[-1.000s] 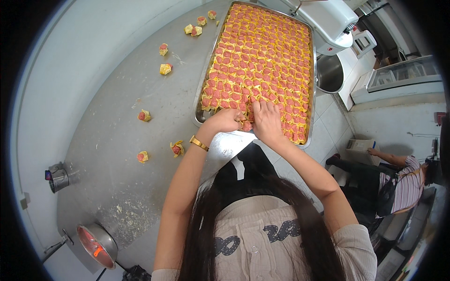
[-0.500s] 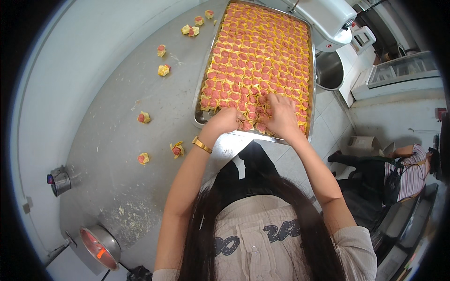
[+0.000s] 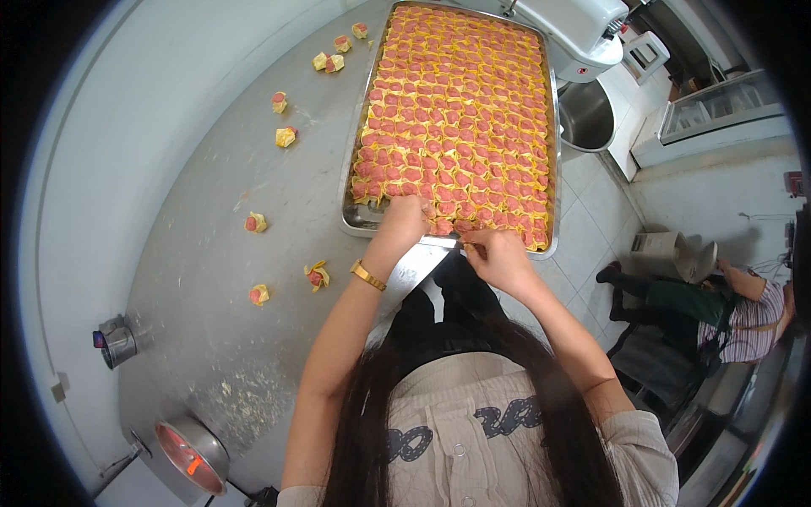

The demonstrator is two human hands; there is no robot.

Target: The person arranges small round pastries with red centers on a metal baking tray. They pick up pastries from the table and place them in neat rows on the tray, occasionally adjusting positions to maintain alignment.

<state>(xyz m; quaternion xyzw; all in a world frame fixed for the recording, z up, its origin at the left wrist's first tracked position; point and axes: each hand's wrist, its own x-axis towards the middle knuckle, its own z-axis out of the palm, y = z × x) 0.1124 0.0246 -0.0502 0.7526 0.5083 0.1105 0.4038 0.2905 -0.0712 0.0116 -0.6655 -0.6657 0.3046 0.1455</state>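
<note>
Since a second ago I see the right hand (image 3: 498,258) has pulled back off the dumplings to the tray's (image 3: 359,221) near rim, just below frame centre, while the left hand (image 3: 404,221) stays on the bottom row. The left hand is curled with fingers down over a dumpling (image 3: 439,226); I cannot tell whether it grips. The right hand is pinched narrow at the rim, forearm angling up from lower right. Loose dumplings (image 3: 317,275) lie on the grey desk (image 3: 211,338) at left, well apart.
</note>
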